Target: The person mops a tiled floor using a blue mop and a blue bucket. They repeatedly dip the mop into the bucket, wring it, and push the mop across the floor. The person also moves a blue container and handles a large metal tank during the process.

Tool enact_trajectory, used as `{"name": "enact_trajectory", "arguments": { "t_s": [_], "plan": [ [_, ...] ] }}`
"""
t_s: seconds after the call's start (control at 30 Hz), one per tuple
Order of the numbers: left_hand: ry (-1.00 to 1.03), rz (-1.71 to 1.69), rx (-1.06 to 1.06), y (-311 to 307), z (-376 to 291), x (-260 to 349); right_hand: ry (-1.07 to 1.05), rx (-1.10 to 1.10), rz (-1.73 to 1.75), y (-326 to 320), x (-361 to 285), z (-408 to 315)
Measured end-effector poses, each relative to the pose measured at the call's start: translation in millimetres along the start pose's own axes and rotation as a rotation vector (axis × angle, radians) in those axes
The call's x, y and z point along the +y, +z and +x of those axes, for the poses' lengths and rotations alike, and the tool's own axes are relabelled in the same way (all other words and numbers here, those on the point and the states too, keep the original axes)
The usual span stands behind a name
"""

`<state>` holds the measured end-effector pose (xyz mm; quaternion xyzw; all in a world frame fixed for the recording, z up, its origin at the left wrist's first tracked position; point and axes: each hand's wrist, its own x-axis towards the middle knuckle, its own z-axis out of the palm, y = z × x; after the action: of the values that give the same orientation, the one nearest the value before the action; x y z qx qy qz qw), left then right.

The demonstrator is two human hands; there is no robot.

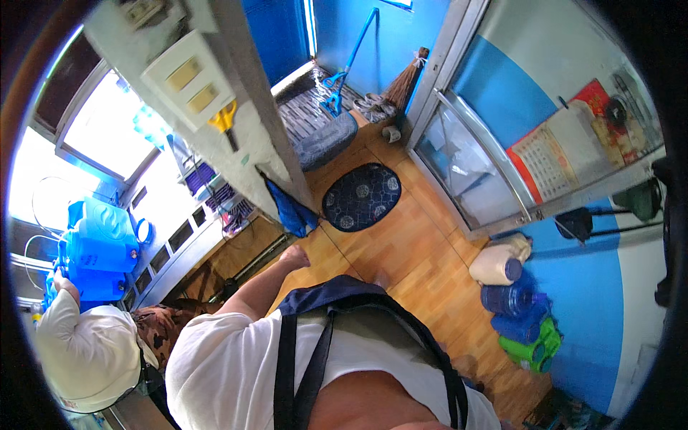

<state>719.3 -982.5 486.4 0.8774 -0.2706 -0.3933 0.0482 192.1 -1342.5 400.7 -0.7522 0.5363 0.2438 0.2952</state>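
Note:
My left hand [295,257] hangs in front of my body with the fingers curled. Its back faces me, so the inside of the palm is hidden, and no object shows in it. Closest to it is a blue cloth [290,207] hanging at the wall corner. Beyond lies a dark oval floor mat [362,197] with round pale motifs on wood-look tiles [414,236]. My right hand is out of view. A dark apron [333,293] with black straps covers part of my white shirt.
A co-worker [88,349] at the left has a hand by blue water containers [102,242]. A glass door [457,156] with a metal handle stands at the right. Several jugs [508,298] line the blue wall. Yellow-handled scissors [223,119] hang below switches. A broom [409,80] leans beyond the doorway.

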Motion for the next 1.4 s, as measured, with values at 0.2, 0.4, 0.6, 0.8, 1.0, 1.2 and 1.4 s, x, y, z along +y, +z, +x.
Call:
{"name": "enact_trajectory", "arguments": {
  "t_s": [0.2, 0.4, 0.6, 0.8, 1.0, 1.2, 1.4],
  "plan": [
    [-0.037, -0.087, 0.284, -86, 39, 94, -0.220, 0.183, -0.149, -91, -76, 152],
    [-0.056, -0.426, 0.505, -110, 74, 104, -0.568, 0.245, -0.076, -225, -353, 255],
    [-0.178, -0.875, 0.513, -175, 100, 124, -1.171, 0.154, -0.118, -273, -574, 287],
    [-0.165, -1.040, 0.612, -216, 194, 87, -1.470, 0.092, -0.282, -296, -743, 299],
    [-0.266, -1.047, 0.721, -268, 242, 52, -1.438, 0.243, -0.919, -351, -873, 311],
    [-0.455, -1.177, 0.815, -283, 234, 39, -1.357, 0.498, -1.254, -412, -1019, 377],
    [-0.727, -1.220, 0.939, -274, 214, 54, -1.338, 0.858, -1.305, -472, -1175, 449]
  ]
}}
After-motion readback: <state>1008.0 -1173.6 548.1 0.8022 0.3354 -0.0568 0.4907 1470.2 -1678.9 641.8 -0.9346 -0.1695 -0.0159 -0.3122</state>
